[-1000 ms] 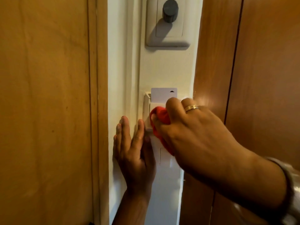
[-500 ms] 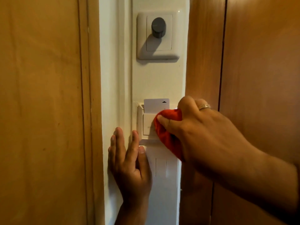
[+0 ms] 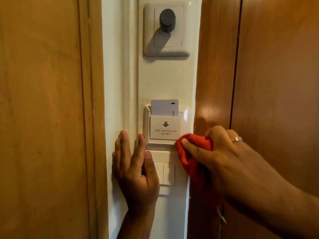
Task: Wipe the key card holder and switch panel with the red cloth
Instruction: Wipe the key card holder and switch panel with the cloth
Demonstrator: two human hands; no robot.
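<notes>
The right hand [image 3: 224,163], clutching the bunched red cloth [image 3: 193,157], has slid down to the key card holder's [image 3: 164,128] lower right corner, uncovering its printed face. The left hand [image 3: 136,168] stays flat, fingers together, overlapping the switch panel [image 3: 168,173] below.

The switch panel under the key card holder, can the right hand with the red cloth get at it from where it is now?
Probably yes. The right hand holds the red cloth at the right edge of the switch panel, with nothing between them. The left hand overlaps only the panel's left side.
</notes>
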